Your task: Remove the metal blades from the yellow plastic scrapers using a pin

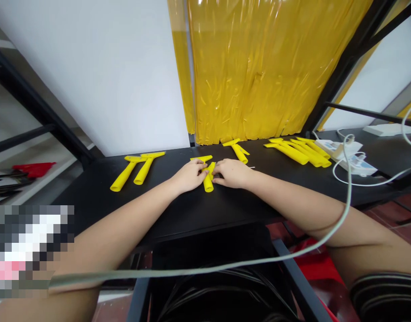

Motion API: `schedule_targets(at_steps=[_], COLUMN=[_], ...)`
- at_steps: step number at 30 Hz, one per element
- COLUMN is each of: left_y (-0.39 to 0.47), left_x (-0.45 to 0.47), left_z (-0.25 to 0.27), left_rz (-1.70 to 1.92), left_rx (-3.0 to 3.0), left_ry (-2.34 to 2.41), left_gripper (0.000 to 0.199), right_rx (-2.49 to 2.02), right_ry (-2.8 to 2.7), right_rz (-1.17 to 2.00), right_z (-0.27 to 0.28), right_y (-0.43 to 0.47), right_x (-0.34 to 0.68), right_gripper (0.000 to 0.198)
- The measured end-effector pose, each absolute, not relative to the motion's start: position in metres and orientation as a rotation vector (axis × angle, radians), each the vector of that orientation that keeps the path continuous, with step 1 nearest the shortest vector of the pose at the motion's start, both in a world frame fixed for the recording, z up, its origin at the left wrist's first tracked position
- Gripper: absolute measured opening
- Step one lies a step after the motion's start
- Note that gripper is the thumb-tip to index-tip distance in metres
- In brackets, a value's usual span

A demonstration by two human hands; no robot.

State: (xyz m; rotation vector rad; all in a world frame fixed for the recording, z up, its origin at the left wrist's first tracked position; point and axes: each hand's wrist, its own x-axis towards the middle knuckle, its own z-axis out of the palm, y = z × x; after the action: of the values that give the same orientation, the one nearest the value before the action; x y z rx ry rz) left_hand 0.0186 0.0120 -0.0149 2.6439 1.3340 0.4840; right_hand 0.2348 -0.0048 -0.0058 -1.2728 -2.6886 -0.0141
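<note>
- No writing is readable anywhere.
- Your left hand (pixel 188 175) and right hand (pixel 233 173) both pinch the yellow scraper (pixel 208 178) at mid-table.
- It lies on a black table (pixel 192 210), with a yellow plastic curtain (pixel 266 67) behind.

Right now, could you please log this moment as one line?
left hand: on yellow plastic scraper | right hand: same scraper | surface: black table | left side: two yellow scrapers
</note>
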Motion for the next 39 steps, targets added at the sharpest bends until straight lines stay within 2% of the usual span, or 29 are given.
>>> schedule_targets(at_steps=[11,21,28,39], left_y=[0.057,0.090,0.097,0.102], left_x=[0.054,0.085,0.088,0.084], left_z=[-0.021,-0.023,-0.022,-0.021], left_rz=[0.445,0.437,0.463,0.519], left_rx=[2.689,2.644,2.667,2.664], left_ry=[1.356,1.472,1.427,1.311], left_gripper=[0.049,0.048,0.045,0.043], right_rx=[-1.440,-1.531,-1.613,-1.368], right_ry=[-2.731,-2.808,-2.758,-2.713], right_rz=[-0.125,-0.218,-0.173,-0.020], right_z=[0.006,0.011,0.012,0.003], right_y=[0.047,0.080,0.083,0.082], right_x=[0.256,0.278,0.286,0.292], right_gripper=[0.019,0.027,0.022,0.012])
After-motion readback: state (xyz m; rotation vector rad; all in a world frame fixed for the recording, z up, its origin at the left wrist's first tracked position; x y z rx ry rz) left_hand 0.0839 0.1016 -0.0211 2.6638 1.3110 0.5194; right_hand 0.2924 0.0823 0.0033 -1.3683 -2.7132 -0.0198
